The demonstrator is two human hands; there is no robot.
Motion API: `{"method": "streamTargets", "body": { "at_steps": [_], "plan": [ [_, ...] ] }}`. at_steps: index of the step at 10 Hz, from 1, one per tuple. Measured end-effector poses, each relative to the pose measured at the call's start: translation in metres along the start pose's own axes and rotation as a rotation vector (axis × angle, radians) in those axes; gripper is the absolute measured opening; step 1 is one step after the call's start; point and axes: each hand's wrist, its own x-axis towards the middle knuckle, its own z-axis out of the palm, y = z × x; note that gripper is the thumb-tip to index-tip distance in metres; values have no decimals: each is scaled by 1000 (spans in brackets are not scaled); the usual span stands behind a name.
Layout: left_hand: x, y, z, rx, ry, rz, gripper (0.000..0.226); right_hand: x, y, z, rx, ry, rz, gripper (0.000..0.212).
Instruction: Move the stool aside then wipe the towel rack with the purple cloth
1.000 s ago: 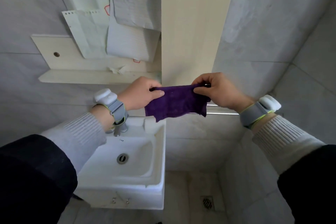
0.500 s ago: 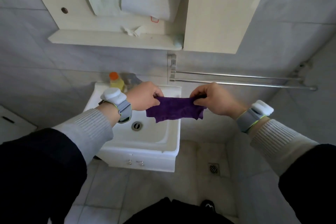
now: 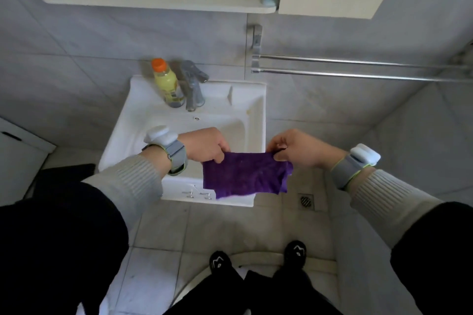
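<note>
**Both hands stretch the purple cloth taut, rack not yet touched**

Left hand (image 3: 207, 144) and right hand (image 3: 294, 147) each pinch an upper corner of the purple cloth (image 3: 245, 174), fingers closed on the fabric, so it hangs spread between them as a flat sheet. Its lower edge droops in front of the sink (image 3: 143, 112), which sits beyond and below the left hand.

Judging from this, the stool step looks finished or at least out of the way: no stool can be made out for certain, though a dark shape lies low on the floor to the left of the left arm and is too cut off to name. The step in hand seems to be readying the cloth. The towel rack (image 3: 358, 68) is mounted on the wall above and beyond the right hand, well apart from the cloth. The next move likely calls for lifting the cloth up and forward to the right, bunching or folding it into one hand, then wrapping it round a bar and sliding along.

Counted: one cloth, two hands, two wrist bands, one on each arm. The rack shows two parallel bars. One orange-capped bottle (image 3: 166, 82) stands just beside one tap (image 3: 194, 87), beyond the left hand. One floor drain (image 3: 306, 201) lies below the right hand; two shoes are near the bottom edge.
</note>
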Motion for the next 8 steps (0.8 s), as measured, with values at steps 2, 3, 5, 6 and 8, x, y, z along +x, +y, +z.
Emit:
{"method": "streamTargets", "body": {
  "at_steps": [2, 3, 5, 6, 8],
  "plan": [
    [52, -30, 43, 289, 177, -98, 45, 36, 33, 53, -235, 173, 122, 26],
    [56, -23, 60, 296, 69, 3, 46, 38, 32, 75, -339, 79, 62, 35],
    [58, -14, 72, 385, -210, 62, 53, 36, 31, 89, -551, -29, -60, 42],
    [57, -15, 69, 376, -233, 57, 53, 37, 30, 88, -607, -71, -50, 41],
    [52, -18, 34, 241, -125, 26, 49, 36, 18, 77, -498, -15, 10, 44]
  ]
}}
